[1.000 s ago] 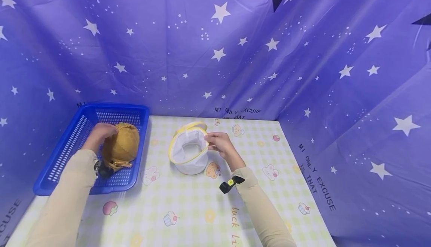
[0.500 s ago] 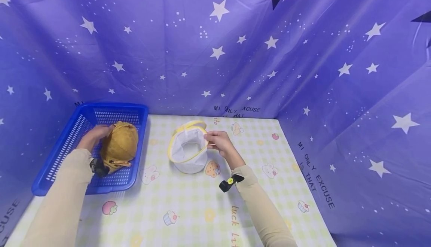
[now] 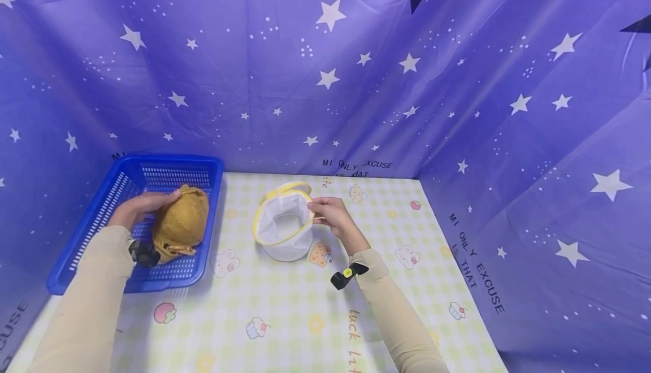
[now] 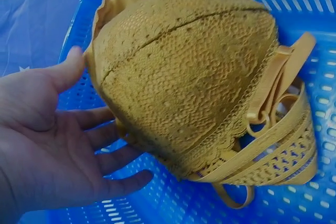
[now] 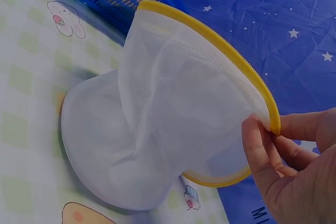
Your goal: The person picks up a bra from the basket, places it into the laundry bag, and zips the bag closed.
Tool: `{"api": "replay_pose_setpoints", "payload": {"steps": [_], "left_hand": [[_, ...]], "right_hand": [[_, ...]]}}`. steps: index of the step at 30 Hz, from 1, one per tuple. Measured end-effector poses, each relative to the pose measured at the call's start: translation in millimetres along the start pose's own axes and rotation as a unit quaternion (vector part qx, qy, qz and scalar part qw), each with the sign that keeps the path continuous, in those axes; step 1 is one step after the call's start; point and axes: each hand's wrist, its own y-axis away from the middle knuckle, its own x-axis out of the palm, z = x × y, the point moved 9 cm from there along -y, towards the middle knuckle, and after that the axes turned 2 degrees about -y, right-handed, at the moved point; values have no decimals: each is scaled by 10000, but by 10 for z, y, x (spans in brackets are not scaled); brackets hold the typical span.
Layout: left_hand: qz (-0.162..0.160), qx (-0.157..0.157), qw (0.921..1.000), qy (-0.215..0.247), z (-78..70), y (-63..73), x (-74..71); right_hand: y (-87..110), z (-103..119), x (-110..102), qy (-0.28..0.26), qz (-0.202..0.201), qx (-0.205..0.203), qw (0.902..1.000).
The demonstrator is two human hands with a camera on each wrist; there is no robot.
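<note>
A mustard-yellow lace bra [image 3: 181,217], cups folded together, lies in the blue basket [image 3: 217,215] on the left. At its left edge is my left hand [image 3: 139,206]; in the left wrist view its thumb [image 4: 71,66] touches the cup's edge and the other fingers, spread and fairly straight, reach to the lower side, some tips hidden behind the bra. A white mesh laundry bag [image 3: 287,248] with a yellow zip rim stands at mid-table, mouth open toward me, lid folded back. My right hand [image 3: 333,215] pinches its zip rim [image 5: 226,43] between thumb and fingers.
A checked tablecloth [image 3: 285,299] with cartoon prints covers the table. Purple star-printed curtains [image 3: 285,68] rise behind it and on both sides. The basket stands at the table's back left, near the curtain.
My left hand has drawn back to the left from the bra, then its fingertips have come to the bra's top edge. The bra has shifted slightly in shape. The right hand and bag keep still.
</note>
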Motion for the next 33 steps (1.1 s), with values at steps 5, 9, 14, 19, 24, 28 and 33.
{"api": "replay_pose_setpoints", "payload": {"steps": [5,9,14,19,24,28,33], "left_hand": [[238,-198,9995,-110,53,18,30],[360,-289,9988,-176,71,60,37],[541,-231,9980,-241,68,84,63],[647,-286,9972,-225,65,97,91],[618,-362,9972,-235,63,112,103],[482,-545,9971,-203,100,114,93],[355,-729,9965,-187,146,113,85]], "right_hand": [[-7,-11,-6,-17,-8,38,10000],[-12,-24,-13,-10,-39,73,10000],[-8,-31,-15,9,-60,95,9999],[0,-38,-11,-20,-60,115,9999],[3,-52,-8,-57,-58,163,9998],[2,-50,-9,-43,-91,142,9998],[3,-50,-11,-12,-100,140,9999]]}}
